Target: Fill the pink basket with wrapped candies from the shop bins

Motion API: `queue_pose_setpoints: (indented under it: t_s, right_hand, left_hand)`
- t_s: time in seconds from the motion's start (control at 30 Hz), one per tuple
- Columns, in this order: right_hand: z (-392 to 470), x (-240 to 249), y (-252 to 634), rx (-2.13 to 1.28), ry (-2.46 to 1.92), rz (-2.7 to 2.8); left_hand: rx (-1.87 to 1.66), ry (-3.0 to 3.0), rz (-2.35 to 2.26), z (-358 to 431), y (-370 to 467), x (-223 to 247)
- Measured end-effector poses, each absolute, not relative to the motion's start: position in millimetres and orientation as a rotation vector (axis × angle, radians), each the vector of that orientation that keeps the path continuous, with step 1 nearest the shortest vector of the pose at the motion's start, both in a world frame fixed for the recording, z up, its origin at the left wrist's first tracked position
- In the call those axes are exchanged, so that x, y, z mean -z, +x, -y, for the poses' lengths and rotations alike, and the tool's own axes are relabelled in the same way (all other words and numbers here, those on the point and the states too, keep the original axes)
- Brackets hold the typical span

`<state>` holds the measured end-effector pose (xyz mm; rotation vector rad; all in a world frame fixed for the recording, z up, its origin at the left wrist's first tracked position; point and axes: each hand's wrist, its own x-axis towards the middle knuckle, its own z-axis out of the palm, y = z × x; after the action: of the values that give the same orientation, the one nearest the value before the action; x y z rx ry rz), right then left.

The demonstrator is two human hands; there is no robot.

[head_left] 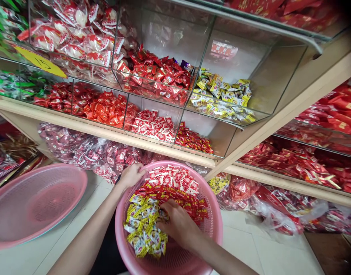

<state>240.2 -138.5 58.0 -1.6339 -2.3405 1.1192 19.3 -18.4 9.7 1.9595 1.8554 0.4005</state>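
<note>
Inside the basket [217, 225], right hand [172, 221] touches candies [148, 225]

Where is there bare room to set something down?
Bare floor tile shows right of the candy basket, before the plastic bags; another patch lies between the other pink basket and the left forearm. That other basket looks bare inside. Crowded: the candy basket's far and left parts, full of candies, and beneath the shelf, with bags.
</note>
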Motion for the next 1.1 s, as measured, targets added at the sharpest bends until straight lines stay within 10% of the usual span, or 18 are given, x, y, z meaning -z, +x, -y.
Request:
queue_pose_setpoints:
  t_s: [1.1]
  right_hand:
    - [118.1,-42.4,214.7,-1.149,-1.663,2.123]
  left_hand:
    - [-0.425,1.916,-1.835,18.6,20.6,-13.3]
